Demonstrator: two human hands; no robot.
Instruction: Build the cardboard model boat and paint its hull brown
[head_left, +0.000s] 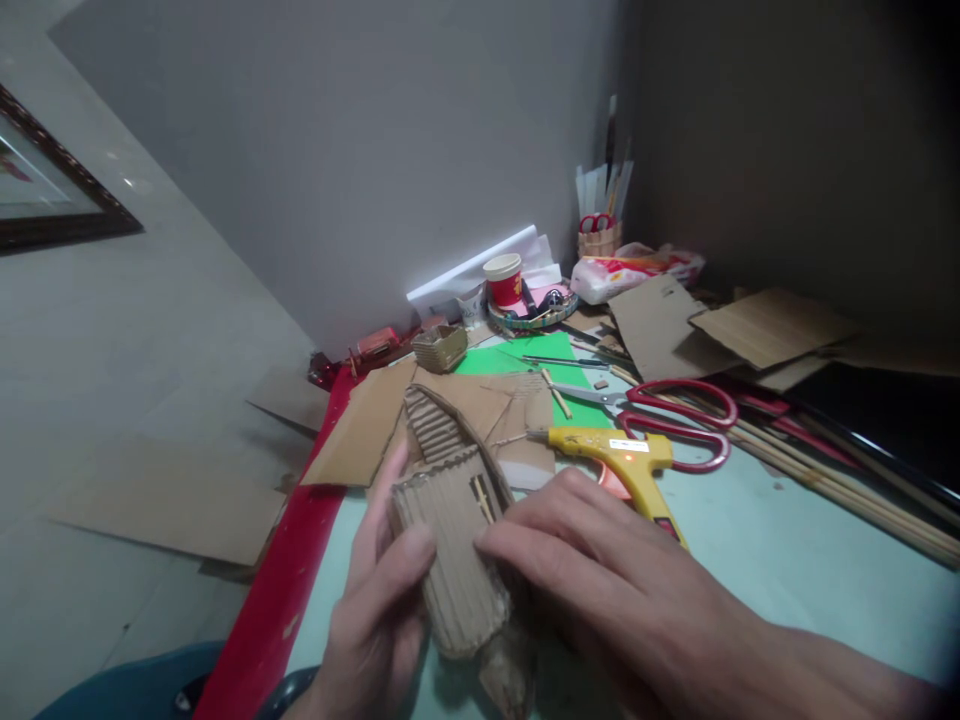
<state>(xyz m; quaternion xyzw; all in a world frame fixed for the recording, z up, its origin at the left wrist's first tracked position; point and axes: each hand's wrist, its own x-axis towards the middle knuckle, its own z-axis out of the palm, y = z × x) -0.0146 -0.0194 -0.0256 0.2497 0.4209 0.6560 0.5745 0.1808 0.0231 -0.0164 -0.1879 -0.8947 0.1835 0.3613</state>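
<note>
A small model of corrugated cardboard (pixel 454 565), boat-like with a pointed, ribbed far end, is held up over the table. My left hand (pixel 382 590) is closed around its left side, thumb on the flat top. On the right side, my right hand (pixel 600 570) has its fingers bent over the model's edge; its thumb is hidden. Those fingertips touch the top just below a dark slot, where a thin pale wooden strip (pixel 482 495) shows. Beyond my right hand lies a yellow hot glue gun (pixel 626 455), its nozzle pointing left.
Red-handled scissors (pixel 675 415) lie behind the glue gun. Cardboard sheets (pixel 360 425), a green sheet (pixel 517 350) and long wooden sticks (pixel 847 495) cover parts of the table. A small cardboard box (pixel 440 348), a red paper cup (pixel 504 280) and a tissue pack (pixel 630 272) stand farther back.
</note>
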